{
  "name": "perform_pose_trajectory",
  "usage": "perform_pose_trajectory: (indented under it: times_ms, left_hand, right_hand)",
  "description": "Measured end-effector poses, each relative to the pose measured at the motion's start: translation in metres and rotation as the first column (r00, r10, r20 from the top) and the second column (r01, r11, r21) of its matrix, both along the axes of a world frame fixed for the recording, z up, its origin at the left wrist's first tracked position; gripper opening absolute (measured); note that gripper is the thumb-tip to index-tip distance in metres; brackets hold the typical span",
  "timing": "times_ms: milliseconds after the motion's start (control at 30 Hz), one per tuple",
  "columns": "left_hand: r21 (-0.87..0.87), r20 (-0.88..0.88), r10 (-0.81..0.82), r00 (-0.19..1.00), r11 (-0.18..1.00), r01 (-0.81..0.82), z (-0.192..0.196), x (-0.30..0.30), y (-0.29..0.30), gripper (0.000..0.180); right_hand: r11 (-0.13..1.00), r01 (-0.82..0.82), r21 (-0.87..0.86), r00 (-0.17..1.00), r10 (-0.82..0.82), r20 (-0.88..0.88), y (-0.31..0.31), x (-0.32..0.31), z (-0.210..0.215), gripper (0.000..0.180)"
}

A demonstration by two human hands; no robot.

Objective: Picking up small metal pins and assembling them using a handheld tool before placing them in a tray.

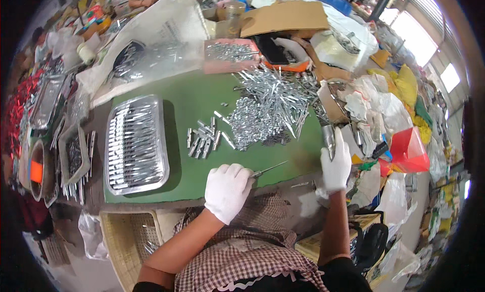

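Note:
My left hand (227, 191), in a white glove, is closed at the front edge of the green work surface (187, 105). From its fingers a thin metal rod with a thicker base (262, 171) points right. My right hand (336, 165), also gloved, is wrapped around a grey metal cylinder (329, 139) at the right edge. Between and beyond the hands lies a heap of small shiny metal parts (247, 120) and long thin metal pins (278, 92). Several short metal tubes (204, 139) lie loose left of the heap.
A metal tray (164, 165) of neatly rowed metal rods stands at left. Behind the heap are a pink bin (230, 64) of small parts and a cardboard sheet (285, 19). A red plastic container (409, 150) stands at right; a yellow basket (118, 246) sits below the table.

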State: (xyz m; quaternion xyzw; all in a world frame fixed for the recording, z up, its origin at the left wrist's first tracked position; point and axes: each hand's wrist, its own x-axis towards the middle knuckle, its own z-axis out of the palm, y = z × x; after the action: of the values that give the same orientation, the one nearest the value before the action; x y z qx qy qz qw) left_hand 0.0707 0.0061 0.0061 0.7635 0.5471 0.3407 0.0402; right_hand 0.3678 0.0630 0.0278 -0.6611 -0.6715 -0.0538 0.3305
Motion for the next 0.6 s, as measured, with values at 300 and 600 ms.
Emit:
perform_pose_trajectory:
  times_ms: [300, 600]
  left_hand:
    - [-0.012, 0.018, -0.032, 0.999, 0.999, 0.032, 0.005, 0.000, -0.003, 0.018]
    - [-0.051, -0.033, -0.015, 0.999, 0.999, 0.014, 0.013, 0.003, -0.004, 0.026]
  right_hand:
    - [0.887, -0.405, -0.223, 0.911, 0.411, -0.024, -0.080, -0.085, 0.004, 0.067]
    - [0.974, -0.226, 0.026, 0.963, 0.228, -0.143, -0.055, -0.041, 0.000, 0.060]
